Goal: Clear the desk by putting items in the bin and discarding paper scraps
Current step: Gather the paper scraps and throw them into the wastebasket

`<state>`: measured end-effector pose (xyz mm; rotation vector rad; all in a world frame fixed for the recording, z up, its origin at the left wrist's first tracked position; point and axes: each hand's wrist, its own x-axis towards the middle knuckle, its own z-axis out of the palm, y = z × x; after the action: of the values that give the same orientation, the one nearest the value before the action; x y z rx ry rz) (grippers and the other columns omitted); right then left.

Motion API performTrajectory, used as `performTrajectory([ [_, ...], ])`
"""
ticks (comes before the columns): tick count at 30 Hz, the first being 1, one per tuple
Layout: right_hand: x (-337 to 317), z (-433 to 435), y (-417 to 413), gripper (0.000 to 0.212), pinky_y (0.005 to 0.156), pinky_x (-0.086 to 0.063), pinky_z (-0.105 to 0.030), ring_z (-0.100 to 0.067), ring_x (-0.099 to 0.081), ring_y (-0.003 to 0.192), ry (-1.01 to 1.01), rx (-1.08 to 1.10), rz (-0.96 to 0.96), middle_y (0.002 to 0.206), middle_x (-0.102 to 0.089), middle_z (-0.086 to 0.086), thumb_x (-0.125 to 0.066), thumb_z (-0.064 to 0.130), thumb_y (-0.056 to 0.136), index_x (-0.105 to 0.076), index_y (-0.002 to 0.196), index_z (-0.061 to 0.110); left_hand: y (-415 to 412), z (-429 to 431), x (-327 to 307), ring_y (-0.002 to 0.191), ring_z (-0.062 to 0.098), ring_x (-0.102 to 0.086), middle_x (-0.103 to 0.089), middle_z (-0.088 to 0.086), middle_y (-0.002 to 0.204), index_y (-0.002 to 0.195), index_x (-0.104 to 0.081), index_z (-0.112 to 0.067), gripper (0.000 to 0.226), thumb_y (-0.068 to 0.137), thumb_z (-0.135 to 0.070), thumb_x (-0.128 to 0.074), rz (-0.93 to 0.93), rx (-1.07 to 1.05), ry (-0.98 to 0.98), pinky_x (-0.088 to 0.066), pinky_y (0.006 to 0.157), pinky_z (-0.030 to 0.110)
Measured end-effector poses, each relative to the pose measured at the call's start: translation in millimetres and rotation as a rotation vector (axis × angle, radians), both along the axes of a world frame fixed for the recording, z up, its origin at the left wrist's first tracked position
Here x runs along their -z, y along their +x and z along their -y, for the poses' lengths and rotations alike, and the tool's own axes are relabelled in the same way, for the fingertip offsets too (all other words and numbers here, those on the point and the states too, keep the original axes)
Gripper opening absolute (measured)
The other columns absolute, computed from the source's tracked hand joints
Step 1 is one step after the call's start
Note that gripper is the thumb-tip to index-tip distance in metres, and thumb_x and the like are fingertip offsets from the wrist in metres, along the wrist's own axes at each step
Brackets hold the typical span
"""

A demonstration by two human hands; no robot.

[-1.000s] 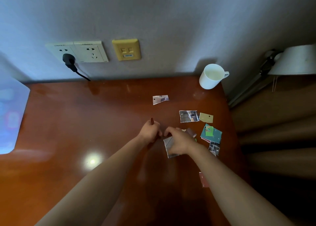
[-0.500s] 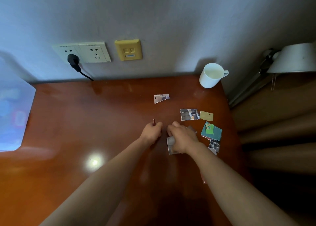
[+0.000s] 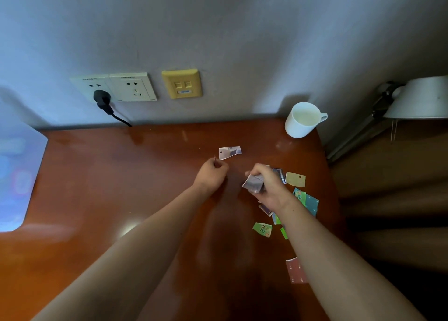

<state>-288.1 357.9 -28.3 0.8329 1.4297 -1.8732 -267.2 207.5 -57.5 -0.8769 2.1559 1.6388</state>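
Head view: our left hand [image 3: 212, 175] pinches a thin scrap [image 3: 215, 160] over the desk [image 3: 121, 180]; our right hand [image 3: 270, 191] curls around a bundle of scraps [image 3: 253, 183], with loose scraps [image 3: 295, 179] beside it.

Desk [image 3: 121, 187] glossy wood; scraps [image 3: 229, 152] paper; mug [image 3: 300, 124] smooth, probably ceramic.

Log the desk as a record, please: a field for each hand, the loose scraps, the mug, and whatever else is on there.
left grip: pinches thin scrap, edge-on
right grip: holds bundle of scraps
loose on desk: white scrap, yellow tag, teal scrap, green scrap, red scrap
mug: stands at far right corner
clear box: left edge, contents blurred
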Motion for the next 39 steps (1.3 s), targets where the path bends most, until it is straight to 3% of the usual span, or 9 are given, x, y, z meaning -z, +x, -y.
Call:
performTrajectory([
  [7, 3, 6, -22, 0.015, 0.056, -0.042, -0.029, -0.019, -0.045, 0.056, -0.101, 0.11, 0.053, 0.062, -0.045, -0.007, -0.035, -0.001, 0.082, -0.036, 0.074, 0.012, -33, 5, -5, 0.1, 0.028, -0.062, -0.063, -0.001, 0.113, 0.127, -0.045, -0.027, 0.039, 0.089, -0.029, -0.054, -0.067, 0.263, -0.412, -0.046, 0.076, 0.034],
  [10, 10, 7, -26, 0.013, 0.054, -0.036, -0.028, -0.017, -0.04, 0.051, -0.056, 0.046, 0.041, 0.054, -0.039, -0.002, -0.035, 0.002, 0.079, -0.042, 0.076, 0.012, -45, 4, -1, 0.106, 0.031, -0.059, -0.059, 0.004, 0.123, 0.135, -0.042, -0.028, 0.043, 0.093, -0.031, -0.049, -0.097, 0.339, -0.572, -0.042, 0.076, 0.033],
  [21, 14, 9, -26, 0.017, 0.05, -0.028, -0.026, -0.012, -0.031, 0.049, -0.069, -0.013, 0.04, 0.052, -0.031, 0.002, -0.037, 0.001, 0.078, -0.047, 0.073, 0.014, -52, -2, 2, 0.101, 0.033, -0.058, -0.052, 0.009, 0.114, 0.112, -0.055, -0.017, 0.029, 0.088, -0.032, -0.061, -0.044, 0.493, -0.818, -0.04, 0.067, 0.034],
  [23, 11, 6, -26, 0.019, 0.045, -0.027, -0.023, -0.011, -0.031, 0.048, -0.02, -0.034, 0.007, 0.053, -0.033, 0.003, -0.039, -0.001, 0.08, -0.05, 0.076, 0.013, -49, -4, 3, 0.098, 0.032, -0.059, -0.054, 0.009, 0.109, 0.105, -0.056, -0.017, 0.024, 0.087, -0.032, -0.059, -0.042, 0.502, -0.756, -0.043, 0.069, 0.036],
  [26, 7, -5, -29, 0.02, 0.042, -0.028, -0.021, -0.009, -0.036, 0.048, 0.175, -0.134, -0.151, 0.057, -0.043, 0.004, -0.048, -0.002, 0.084, -0.06, 0.083, 0.015, -43, -14, 4, 0.078, 0.026, -0.058, -0.06, 0.006, 0.084, 0.084, -0.049, -0.017, 0.013, 0.088, -0.027, -0.057, -0.041, 0.377, -0.373, -0.046, 0.069, 0.036],
  [28, 8, -15, -32, 0.019, 0.059, -0.042, -0.025, -0.011, -0.053, 0.066, 0.381, -0.233, -0.305, 0.073, -0.057, 0.005, -0.056, 0.001, 0.084, -0.065, 0.089, 0.017, -39, -24, 5, 0.061, 0.017, -0.053, -0.057, 0.002, 0.067, 0.078, -0.044, -0.015, 0.018, 0.092, -0.022, -0.054, -0.001, 0.239, -0.087, -0.041, 0.058, 0.031],
  [31, 16, -33, -35, 0.028, 0.084, -0.048, -0.034, -0.014, -0.056, 0.096, 0.722, -0.485, -0.479, 0.098, -0.06, 0.008, -0.065, 0.008, 0.081, -0.062, 0.103, 0.024, -36, -40, 8, 0.039, 0.011, -0.043, -0.058, 0.002, 0.059, 0.078, -0.041, -0.013, 0.021, 0.098, -0.017, -0.049, 0.035, 0.107, 0.149, -0.033, 0.04, 0.02],
  [36, 19, -48, -31, 0.056, 0.074, -0.045, -0.034, -0.027, -0.058, 0.103, 1.028, -0.955, -0.464, 0.12, -0.048, 0.0, -0.072, 0.019, 0.08, -0.044, 0.127, 0.033, -26, -51, 12, 0.036, 0.013, -0.042, -0.053, 0.02, 0.07, 0.065, -0.046, -0.005, 0.019, 0.079, 0.005, -0.051, -0.011, 0.24, 0.19, -0.028, 0.035, 0.016],
  [39, 18, -48, -30, 0.049, 0.068, -0.04, -0.031, -0.026, -0.057, 0.091, 1.086, -0.981, -0.472, 0.12, -0.044, -0.001, -0.072, 0.018, 0.081, -0.045, 0.119, 0.033, -20, -56, 16, 0.055, 0.018, -0.049, -0.055, 0.013, 0.066, 0.093, -0.053, -0.008, 0.014, 0.086, 0.003, -0.049, -0.005, 0.231, 0.191, -0.04, 0.052, 0.026],
])
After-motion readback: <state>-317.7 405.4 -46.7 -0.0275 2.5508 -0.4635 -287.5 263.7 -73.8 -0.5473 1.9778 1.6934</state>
